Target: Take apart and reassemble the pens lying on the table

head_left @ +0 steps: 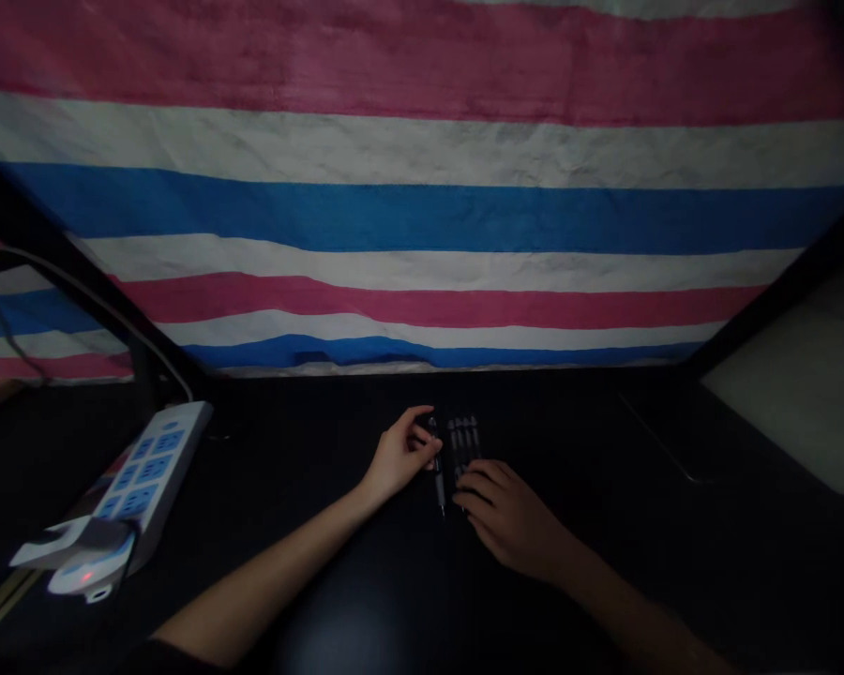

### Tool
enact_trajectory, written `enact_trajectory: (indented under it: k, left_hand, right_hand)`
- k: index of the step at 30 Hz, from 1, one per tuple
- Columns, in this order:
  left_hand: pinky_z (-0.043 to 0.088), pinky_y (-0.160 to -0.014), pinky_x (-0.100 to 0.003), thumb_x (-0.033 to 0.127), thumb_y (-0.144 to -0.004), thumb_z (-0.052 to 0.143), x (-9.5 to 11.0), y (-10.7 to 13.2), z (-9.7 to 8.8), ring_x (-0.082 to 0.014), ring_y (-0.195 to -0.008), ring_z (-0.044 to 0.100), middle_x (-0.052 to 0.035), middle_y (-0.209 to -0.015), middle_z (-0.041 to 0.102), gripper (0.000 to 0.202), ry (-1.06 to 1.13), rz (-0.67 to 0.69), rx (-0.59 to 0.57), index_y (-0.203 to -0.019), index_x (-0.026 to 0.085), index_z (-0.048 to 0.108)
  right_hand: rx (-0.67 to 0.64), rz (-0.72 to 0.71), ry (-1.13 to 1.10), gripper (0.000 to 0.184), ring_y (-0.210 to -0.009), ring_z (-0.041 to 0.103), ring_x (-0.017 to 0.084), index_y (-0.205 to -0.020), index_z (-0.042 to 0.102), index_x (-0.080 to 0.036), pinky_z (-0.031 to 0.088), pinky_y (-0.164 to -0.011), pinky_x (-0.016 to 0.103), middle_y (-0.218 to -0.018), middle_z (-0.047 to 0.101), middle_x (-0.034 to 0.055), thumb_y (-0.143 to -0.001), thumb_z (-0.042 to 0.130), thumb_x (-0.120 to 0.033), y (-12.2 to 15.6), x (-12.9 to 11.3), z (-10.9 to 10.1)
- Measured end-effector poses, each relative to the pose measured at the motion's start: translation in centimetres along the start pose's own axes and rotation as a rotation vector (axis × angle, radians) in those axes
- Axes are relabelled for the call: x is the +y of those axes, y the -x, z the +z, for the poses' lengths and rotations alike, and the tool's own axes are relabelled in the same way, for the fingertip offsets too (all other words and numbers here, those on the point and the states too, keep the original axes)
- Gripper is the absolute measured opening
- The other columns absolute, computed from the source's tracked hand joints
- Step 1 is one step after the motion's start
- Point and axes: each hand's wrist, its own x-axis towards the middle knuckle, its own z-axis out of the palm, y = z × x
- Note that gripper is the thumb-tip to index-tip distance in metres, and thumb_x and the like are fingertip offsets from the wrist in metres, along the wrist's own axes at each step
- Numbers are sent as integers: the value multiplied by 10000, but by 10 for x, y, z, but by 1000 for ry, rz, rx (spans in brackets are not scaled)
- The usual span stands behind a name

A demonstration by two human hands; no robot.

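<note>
View from above the work surface. We see a dark slender pen point(438, 473) lying on the black matte tabletop point(324, 562), just left of centre between the two hands. Its long axis runs almost straight away from the person, tilted slightly, with the pale tip end pointing back towards the person and the other end pointing towards the far edge of the table. The left hand point(402, 455) comes in from the lower left on a bare forearm. Its fingers are curled narrow, and the forefinger and thumb close on the far half of the pen; the near half stays free on the table. Just to the right, close beside this pen but apart from it, we note a short row of dark pens point(464, 439) laid side by side, their axes parallel to it. The right hand point(513, 516) enters from the lower right, palm down and loosely flat. Its fingers are slightly spread, and their tips rest on the near ends of the row; it grips nothing. In the dim light we cannot count the pens in the row with certainty. Well apart, at the left edge, a white power strip with blue sockets point(147, 473) lies slantwise. A hanging plastic sheet striped in red, white and blue point(422, 206) closes the far side.
</note>
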Motion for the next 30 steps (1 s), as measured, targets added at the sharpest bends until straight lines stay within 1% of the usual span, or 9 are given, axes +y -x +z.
enact_trajectory:
  k: [3,7,11,15,17,20,23,26,30]
  left_hand:
    - [488,-450,-208,137,-708,661,-4,-17,2,-89,-469,601,6,-824,600,450,-138,1,7,-1141,164,543]
    - [479,-445,-209,95,-672,682,-10,-26,5,-71,-464,581,-56,-956,600,441,-205,5,57,-1104,137,600]
    - [483,-448,-218,115,-694,675,-11,-19,5,-64,-453,579,-96,-1025,584,433,-217,-14,75,-1120,114,598]
    - [518,-463,-236,146,-729,639,-10,0,1,-86,-476,618,-87,-1006,572,405,-157,-59,21,-1128,110,574]
    - [533,-468,-241,168,-734,635,-9,14,0,-88,-484,624,-71,-988,570,382,-120,-78,-9,-1109,123,573]
    - [553,-483,-251,236,-740,641,-7,34,-2,-91,-522,627,-65,-994,560,362,-13,-114,-36,-1082,134,574]
    - [552,-489,-241,288,-725,665,-5,47,-2,-94,-550,622,-49,-954,564,360,101,-130,-5,-1040,134,586]
    - [536,-480,-227,319,-730,665,-3,50,-2,-95,-541,605,-17,-836,577,349,176,-114,45,-1013,131,591]
    - [507,-461,-213,348,-745,659,-1,49,-3,-102,-508,584,14,-671,582,353,242,-93,55,-1003,118,585]
  right_hand:
    - [-19,-45,113,293,-1134,464,244,-1107,608,-177,378,-982,440,-1134,614,82,-831,538,-109,1,-1,5]
    - [59,-120,252,211,-1115,490,238,-1031,639,-176,409,-961,437,-1089,642,73,-872,522,-104,0,0,12]
    - [126,-171,322,179,-1075,521,233,-961,654,-166,431,-944,423,-1040,655,63,-879,518,-83,-1,1,15]
    - [143,-200,304,164,-1062,528,234,-907,653,-164,434,-934,428,-1052,651,59,-888,510,-87,-2,1,15]
    - [157,-195,230,169,-1048,535,224,-921,649,-175,447,-911,412,-1055,648,55,-898,498,-101,-2,1,13]
    - [245,-99,-7,190,-947,571,183,-967,634,-211,490,-811,346,-997,647,42,-908,479,-117,-2,1,8]
    - [354,-3,-171,230,-896,592,162,-1019,598,-221,509,-768,320,-980,629,53,-912,439,-94,0,3,4]
    - [510,151,-378,216,-917,612,163,-1030,566,-222,528,-758,309,-1019,608,67,-906,447,-91,3,3,2]
    - [763,360,-693,165,-736,641,121,-1006,542,-227,545,-658,273,-1039,585,60,-912,459,-119,5,-3,-1]
